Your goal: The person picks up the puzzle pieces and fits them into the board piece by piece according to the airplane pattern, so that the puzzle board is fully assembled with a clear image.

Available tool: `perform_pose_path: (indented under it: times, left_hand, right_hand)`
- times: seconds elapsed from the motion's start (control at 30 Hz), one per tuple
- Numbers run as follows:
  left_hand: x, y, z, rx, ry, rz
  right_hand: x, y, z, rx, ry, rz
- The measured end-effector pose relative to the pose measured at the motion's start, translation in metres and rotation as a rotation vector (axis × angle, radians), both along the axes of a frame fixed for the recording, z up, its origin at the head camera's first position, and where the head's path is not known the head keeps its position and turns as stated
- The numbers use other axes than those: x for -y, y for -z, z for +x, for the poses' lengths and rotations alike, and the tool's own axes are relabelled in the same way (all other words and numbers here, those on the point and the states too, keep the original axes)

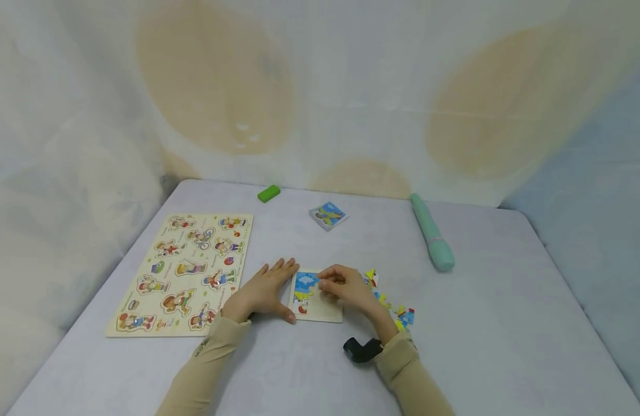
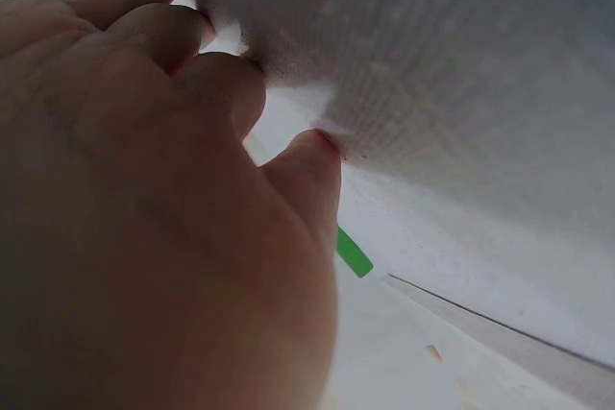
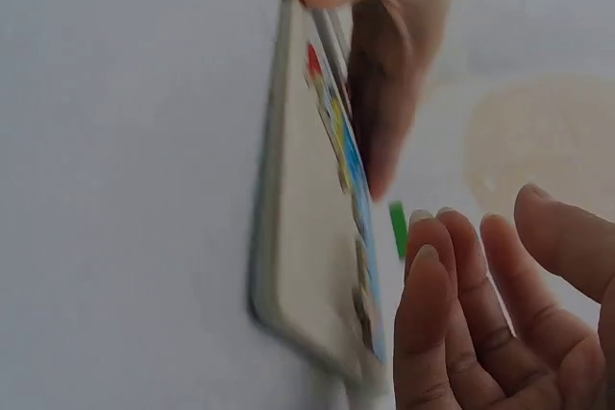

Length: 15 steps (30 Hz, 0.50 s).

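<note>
A small wooden puzzle tray [image 1: 327, 311] lies on the table, its left part filled with blue, yellow and red pieces [image 1: 305, 284]. My left hand [image 1: 265, 292] rests along the tray's left edge, fingers spread and thumb near the front corner. Over the tray's upper right part is my right hand [image 1: 346, 286], fingers loosely bent. In the right wrist view, a gap shows between its thumb and fingertips [image 3: 426, 271], and no piece is seen there. Loose puzzle pieces [image 1: 405, 316] lie right of the tray, partly hidden by the right hand and forearm.
A large wooden puzzle board [image 1: 182, 274] with figures lies at the left. Toward the back are a green block [image 1: 268, 193] and a small picture card [image 1: 328, 215]. A mint-green, club-shaped object [image 1: 433, 234] lies at the right. Curtains [image 1: 341, 86] stand behind the table.
</note>
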<state>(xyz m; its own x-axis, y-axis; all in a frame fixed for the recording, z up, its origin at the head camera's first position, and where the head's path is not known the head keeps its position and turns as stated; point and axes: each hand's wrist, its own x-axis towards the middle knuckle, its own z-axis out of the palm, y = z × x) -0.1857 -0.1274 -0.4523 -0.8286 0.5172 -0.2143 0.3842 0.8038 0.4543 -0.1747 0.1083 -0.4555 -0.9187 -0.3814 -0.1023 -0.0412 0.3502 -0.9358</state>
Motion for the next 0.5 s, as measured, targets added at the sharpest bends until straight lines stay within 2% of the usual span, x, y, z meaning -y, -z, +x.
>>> perform_pose_path:
  times: [0.17,0.27,0.37,0.5]
  left_hand:
    - [0.000,0.001,0.001,-0.008,0.002,-0.006]
    - [0.000,0.001,0.001,-0.012,0.006,-0.008]
    - [0.000,0.000,0.001,-0.009,0.004,-0.007]
    - [-0.001,0.000,0.001,-0.007,0.006,-0.003]
  right_hand:
    - [-0.051,-0.001,-0.010,-0.047,0.099,-0.098]
    - [-0.077,0.003,-0.011,-0.092,0.139,-0.093]
    - [-0.093,0.008,-0.011,-0.110,0.150,-0.044]
    - [-0.099,0.015,-0.011,-0.109,0.161,0.079]
